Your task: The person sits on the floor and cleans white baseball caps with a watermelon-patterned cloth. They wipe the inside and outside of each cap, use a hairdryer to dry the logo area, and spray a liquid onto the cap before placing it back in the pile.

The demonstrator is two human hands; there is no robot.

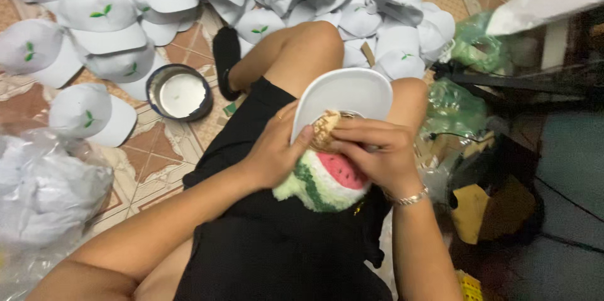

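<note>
A white cap (345, 92) rests upside down on my lap, its brim pointing away from me. My left hand (275, 148) grips the cap's near left edge, thumb on the brim. My right hand (376, 152) presses a small tan woven patch (325, 128) against the cap's front. Under both hands lies a knitted watermelon-slice cushion (327, 183), green, white and pink. A bracelet sits on my right wrist.
Several white caps with green leaf marks (104, 27) are piled on the tiled floor ahead and to the left. A round metal tin (180, 92) stands by my knee. Clear plastic bags (47, 188) lie at left, green bags (478, 46) and dark clutter at right.
</note>
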